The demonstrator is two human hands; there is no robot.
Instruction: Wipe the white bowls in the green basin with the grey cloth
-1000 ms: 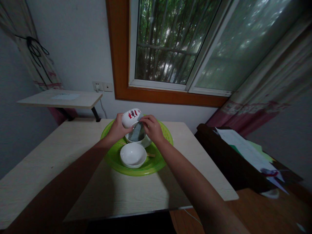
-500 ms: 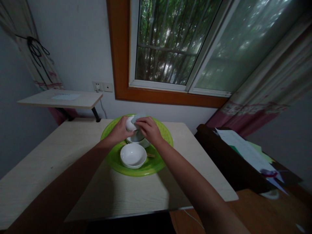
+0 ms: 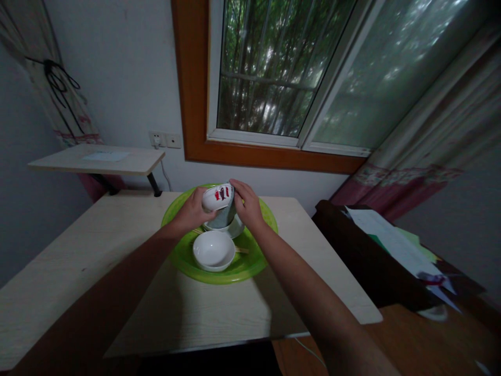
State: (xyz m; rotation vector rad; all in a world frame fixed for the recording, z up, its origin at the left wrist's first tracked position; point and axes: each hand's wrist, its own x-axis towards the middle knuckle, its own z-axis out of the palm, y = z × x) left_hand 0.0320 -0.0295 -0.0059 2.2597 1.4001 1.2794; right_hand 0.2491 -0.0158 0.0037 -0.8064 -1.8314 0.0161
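Head view: someone's left hand [image 3: 192, 210] pinches a tilted bowl [image 3: 215, 198], right hand [image 3: 249, 209] clasping cloth [image 3: 224, 217] against it; a slack left grip could drop it into the basin [image 3: 255, 264].

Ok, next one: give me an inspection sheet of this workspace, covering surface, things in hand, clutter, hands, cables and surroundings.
Surface: pale wood-grain table bearing a round, green plastic basin.
Things in hand: white, glossy bowl with red-and-dark print, tipped; grey cloth hanging by it.
Clutter: plain white round bowl and thin, pale sticks in the basin; white paper sheet on the pale raised shelf.
Hands: left hand grips the printed bowl; right hand is at the cloth and bowl edge, exact grip unclear.
Cables: thin, pale cable below the wall socket; another pale cable near the floor.
Surroundings: brown-framed sliding window, patterned pale curtains, dark furniture with papers at right.
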